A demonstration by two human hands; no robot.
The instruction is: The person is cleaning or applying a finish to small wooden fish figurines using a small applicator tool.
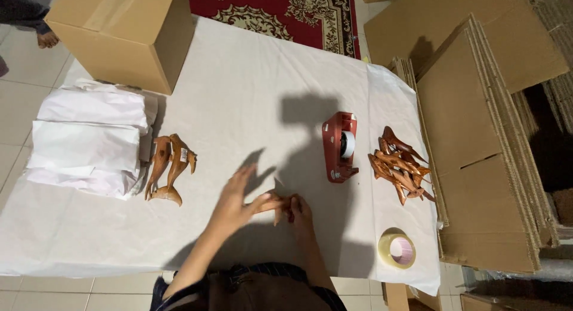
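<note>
Two hands (236, 200) (300, 212) pinch one smooth, curved wooden carving (280, 202).

Your left hand (231, 199) and right hand (300, 211) cover most of the small brown wooden piece (280, 202), so you cannot tell its shape. The tan cardboard box (122, 33) is cut off at the top edge, and the roll of clear tape (397, 248) is too blurred to make out.

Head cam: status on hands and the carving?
Left hand and right hand both on a small wooden carving over white paper. Red tape dispenser just beyond. Nothing blocking.
</note>
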